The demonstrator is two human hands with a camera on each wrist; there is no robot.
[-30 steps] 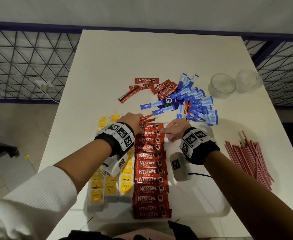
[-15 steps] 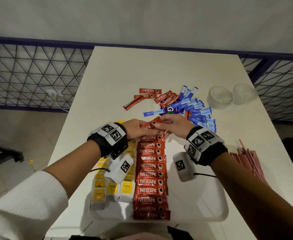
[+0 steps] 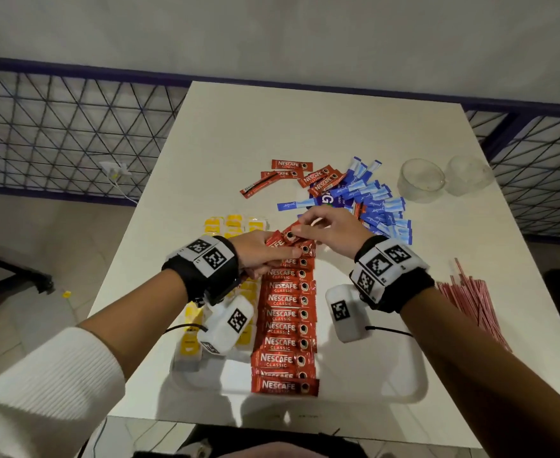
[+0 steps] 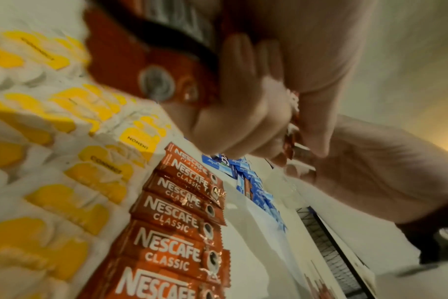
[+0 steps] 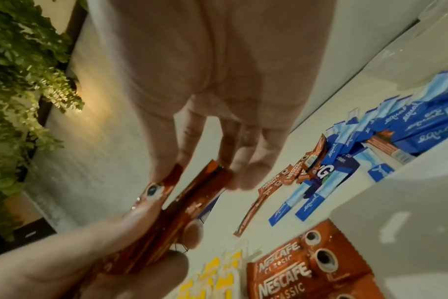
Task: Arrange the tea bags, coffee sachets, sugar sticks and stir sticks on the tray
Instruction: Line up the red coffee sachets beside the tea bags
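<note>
A column of red Nescafe coffee sachets [image 3: 285, 325] lies overlapped down the middle of the white tray [image 3: 404, 390], with yellow tea bags [image 3: 232, 223] in rows to its left. Above the column's far end my left hand [image 3: 272, 251] grips a small bunch of red sachets [image 3: 288, 234]. My right hand [image 3: 305, 226] pinches the free end of that bunch. In the right wrist view the fingers [image 5: 192, 153] close on the held sachets [image 5: 182, 202]. Blue sugar sticks [image 3: 378, 206] and loose sachets [image 3: 292, 165] lie on the table beyond the tray. Red stir sticks [image 3: 470, 302] lie to the right.
Two clear glass cups [image 3: 420, 183] stand at the back right of the white table [image 3: 305, 120]. A blue wire fence [image 3: 57, 133] runs behind and beside the table. The tray's right half shows bare white surface.
My right hand left the column's right edge and moved up to the bunch in my left hand. Both hands now meet above the column's far end.
</note>
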